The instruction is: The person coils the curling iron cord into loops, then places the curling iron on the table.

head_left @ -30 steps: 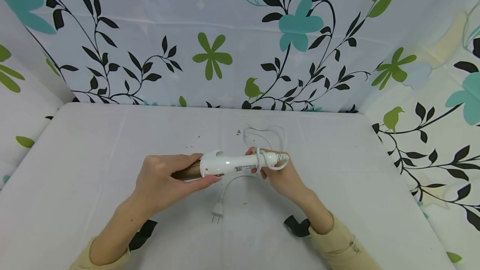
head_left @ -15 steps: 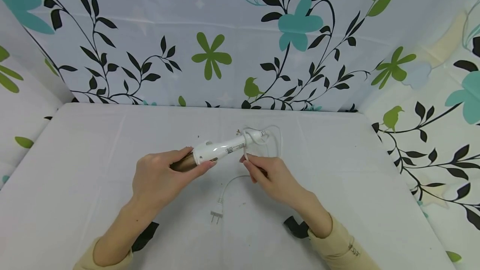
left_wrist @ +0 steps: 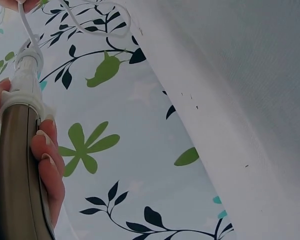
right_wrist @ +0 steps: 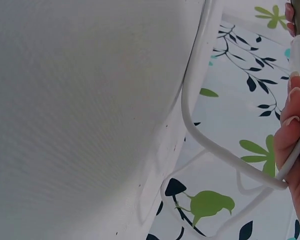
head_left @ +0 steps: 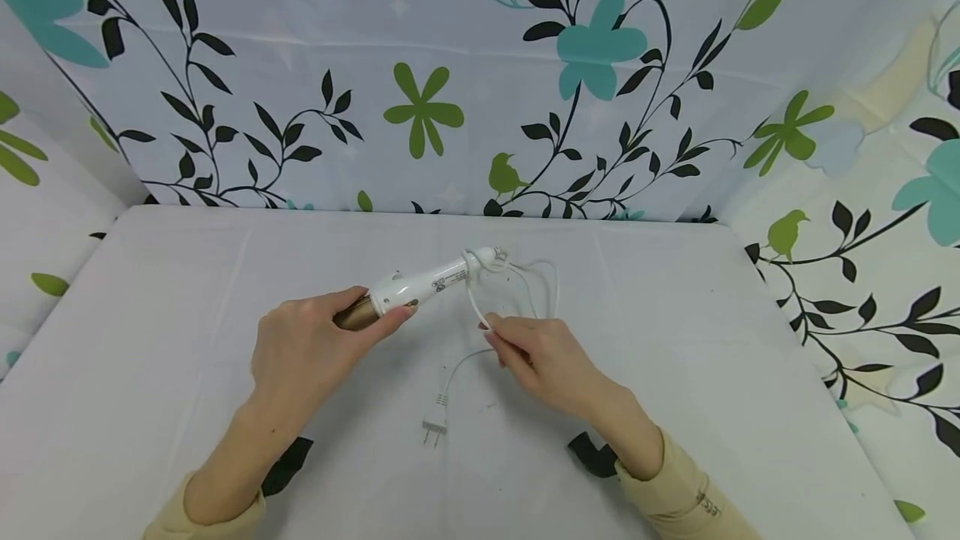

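My left hand (head_left: 300,352) grips a hair styling iron (head_left: 420,285) by its bronze part, thumb and fingers along opposite sides. Its white handle points up and to the right, raised off the table. In the left wrist view the bronze body (left_wrist: 17,170) shows a lengthwise seam, and fingers (left_wrist: 47,160) lie along its side. A white power cord (head_left: 474,300) is looped around the handle's end. My right hand (head_left: 551,361) pinches that cord below the handle; in the right wrist view the cord (right_wrist: 220,156) passes through the fingers. The two-prong plug (head_left: 435,419) hangs or lies below.
A white-covered table (head_left: 187,298) lies beneath the hands. Patterned fabric (head_left: 427,23) with leaves and birds stands behind and at both sides. Black straps (head_left: 596,452) sit by the wrists. Loose cord (head_left: 553,273) loops lie behind the right hand.
The right hand has left the handle and now pulls the cord downward. The iron's white end has swung up and away, and the left hand has shifted slightly left.
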`<state>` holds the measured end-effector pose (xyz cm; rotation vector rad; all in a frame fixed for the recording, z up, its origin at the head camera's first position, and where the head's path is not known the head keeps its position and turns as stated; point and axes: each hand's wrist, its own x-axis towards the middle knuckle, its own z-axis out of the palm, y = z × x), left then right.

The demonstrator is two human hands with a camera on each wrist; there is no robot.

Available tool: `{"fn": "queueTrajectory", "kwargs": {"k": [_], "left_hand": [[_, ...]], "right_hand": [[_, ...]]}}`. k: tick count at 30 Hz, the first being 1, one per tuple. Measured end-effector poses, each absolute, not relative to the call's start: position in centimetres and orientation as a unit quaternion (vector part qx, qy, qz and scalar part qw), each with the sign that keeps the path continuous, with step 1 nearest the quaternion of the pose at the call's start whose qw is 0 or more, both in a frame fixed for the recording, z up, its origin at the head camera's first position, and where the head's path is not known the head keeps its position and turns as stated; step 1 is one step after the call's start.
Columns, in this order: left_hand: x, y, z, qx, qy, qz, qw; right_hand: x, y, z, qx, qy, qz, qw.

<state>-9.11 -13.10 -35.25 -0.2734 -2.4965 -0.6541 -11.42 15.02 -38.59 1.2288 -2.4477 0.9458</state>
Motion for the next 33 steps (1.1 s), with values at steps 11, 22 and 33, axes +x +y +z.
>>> {"fn": "queueTrajectory", "kwargs": {"k": [11,22,33], "left_hand": [[-8.6,-12.4,-34.4,-0.037,-0.933,-0.329,0.14],[-8.5,-12.1,-34.3,-0.038,-0.927,-0.361,0.098],[-9.4,-13.7,-34.3,-0.049,-0.941,-0.281,0.184]], "right_hand": [[-11.4,14.5,-38.9,0.473,-0.808,0.324,0.136],[-11.3,14.5,-38.8,0.489,-0.797,0.343,0.085],[-11.8,15.5,-37.9,0.465,-0.78,0.387,0.163]]}}
